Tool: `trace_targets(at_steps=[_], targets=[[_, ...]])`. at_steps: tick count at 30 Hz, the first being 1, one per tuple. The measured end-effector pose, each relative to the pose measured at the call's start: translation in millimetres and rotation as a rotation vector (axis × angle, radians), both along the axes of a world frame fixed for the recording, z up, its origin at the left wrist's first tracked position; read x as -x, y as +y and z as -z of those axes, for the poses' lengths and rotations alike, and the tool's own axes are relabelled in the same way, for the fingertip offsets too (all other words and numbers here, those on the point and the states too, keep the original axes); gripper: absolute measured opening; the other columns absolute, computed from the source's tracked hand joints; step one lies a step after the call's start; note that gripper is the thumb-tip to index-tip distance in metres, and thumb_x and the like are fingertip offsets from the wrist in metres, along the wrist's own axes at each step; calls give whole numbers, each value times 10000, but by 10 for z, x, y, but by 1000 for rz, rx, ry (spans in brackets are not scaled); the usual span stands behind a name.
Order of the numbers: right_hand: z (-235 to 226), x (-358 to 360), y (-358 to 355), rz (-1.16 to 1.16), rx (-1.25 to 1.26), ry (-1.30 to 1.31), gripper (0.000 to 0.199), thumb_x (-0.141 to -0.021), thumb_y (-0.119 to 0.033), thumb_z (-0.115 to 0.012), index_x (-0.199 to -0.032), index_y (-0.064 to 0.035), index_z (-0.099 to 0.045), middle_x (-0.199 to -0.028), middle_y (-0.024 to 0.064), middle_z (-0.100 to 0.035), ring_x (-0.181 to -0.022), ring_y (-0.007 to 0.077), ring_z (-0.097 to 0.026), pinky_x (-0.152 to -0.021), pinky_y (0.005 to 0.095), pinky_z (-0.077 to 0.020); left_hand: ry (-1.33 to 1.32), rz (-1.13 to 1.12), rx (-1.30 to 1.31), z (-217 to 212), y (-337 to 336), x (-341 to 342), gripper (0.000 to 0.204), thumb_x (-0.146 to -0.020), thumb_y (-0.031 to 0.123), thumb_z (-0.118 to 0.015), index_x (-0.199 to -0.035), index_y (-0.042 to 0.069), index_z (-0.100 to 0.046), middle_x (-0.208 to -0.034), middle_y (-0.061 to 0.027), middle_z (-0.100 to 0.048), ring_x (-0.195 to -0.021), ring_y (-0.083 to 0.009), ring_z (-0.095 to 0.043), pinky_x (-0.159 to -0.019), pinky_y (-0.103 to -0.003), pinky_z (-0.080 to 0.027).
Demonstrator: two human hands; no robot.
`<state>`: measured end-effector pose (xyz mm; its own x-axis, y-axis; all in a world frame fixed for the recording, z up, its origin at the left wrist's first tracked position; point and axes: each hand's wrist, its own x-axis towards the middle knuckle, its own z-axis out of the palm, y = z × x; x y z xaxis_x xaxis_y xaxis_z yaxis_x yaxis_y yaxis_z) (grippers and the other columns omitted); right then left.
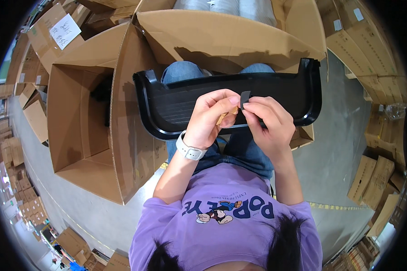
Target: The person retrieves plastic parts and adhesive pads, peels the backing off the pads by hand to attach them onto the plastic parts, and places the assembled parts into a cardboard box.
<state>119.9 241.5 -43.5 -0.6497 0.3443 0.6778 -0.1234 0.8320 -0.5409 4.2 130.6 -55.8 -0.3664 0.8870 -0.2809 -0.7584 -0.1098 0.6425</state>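
Across my lap lies a black plastic tray-like part [176, 101], with a raised rim and an upright tab at each far corner. Above its middle my two hands meet. A small dark grey strip [245, 97] stands up between the thumb and fingers of my right hand [272, 121]. My left hand [208, 116] is closed close beside it, its thumb tip near the strip. Curled in the left fingers is a small yellow-brown piece [221, 118], like backing paper; its exact kind is hard to make out.
A tall open carton [81, 149] with something black inside stands at my left. Ahead, another open carton [221, 40] holds grey wrapped rolls [224, 7]. Stacked cartons [371, 49] line the right side. A small box [303, 137] sits beside my right leg.
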Motion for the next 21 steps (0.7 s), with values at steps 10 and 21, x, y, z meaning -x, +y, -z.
trace_targets(at_steps=[10, 21], targets=[[-161, -127, 85, -33, 725, -267, 132, -729, -53, -733, -831, -16, -657, -734, -3, -604, -617, 35, -517, -538, 177, -368, 341, -7, 72, 56, -56, -5, 68, -856, 69, -622, -810, 19, -615, -648, 60, -501, -566, -7, -396, -496, -184, -303], [59, -146, 307, -111, 880, -565, 111, -788, -89, -632, -731, 4, -611, -591, -45, -517, -568, 5, -451, -505, 181, -339, 805, 16, 250, 161, -82, -55, 71, -817, 50, -678, -831, -12, -646, -721, -3, -585, -622, -37, -494, -563, -195, -400]])
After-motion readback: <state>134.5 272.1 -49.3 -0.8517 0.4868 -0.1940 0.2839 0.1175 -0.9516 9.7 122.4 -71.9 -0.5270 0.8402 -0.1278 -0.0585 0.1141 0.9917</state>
